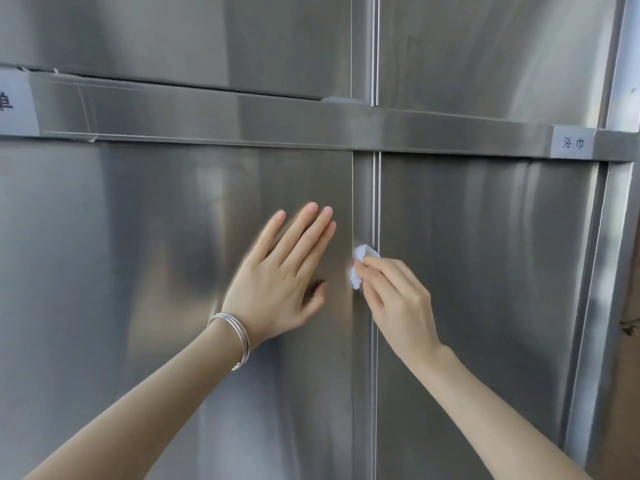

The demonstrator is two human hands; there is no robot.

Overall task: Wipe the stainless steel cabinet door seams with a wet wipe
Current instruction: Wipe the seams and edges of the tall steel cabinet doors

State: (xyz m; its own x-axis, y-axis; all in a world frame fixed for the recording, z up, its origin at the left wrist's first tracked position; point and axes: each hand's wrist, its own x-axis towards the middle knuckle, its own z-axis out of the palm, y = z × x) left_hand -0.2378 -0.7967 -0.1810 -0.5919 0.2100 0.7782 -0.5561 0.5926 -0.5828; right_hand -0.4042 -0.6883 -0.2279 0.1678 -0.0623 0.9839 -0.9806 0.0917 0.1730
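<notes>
A stainless steel cabinet fills the view, with a lower left door (138, 271) and a lower right door (485, 271). Between them runs a vertical seam (375, 188). My right hand (394, 299) pinches a small crumpled white wet wipe (360, 263) and presses it against the strip just left of that seam. My left hand (280, 275) lies flat on the left door with its fingers straight, close beside the wipe. Thin silver bangles (233, 336) circle my left wrist.
A horizontal steel rail (311, 126) crosses above the lower doors, with upper doors (173, 36) over it. A white label (573, 143) sticks on the rail at right, another label (14, 102) at the left edge. The cabinet's right frame (599, 271) runs down the side.
</notes>
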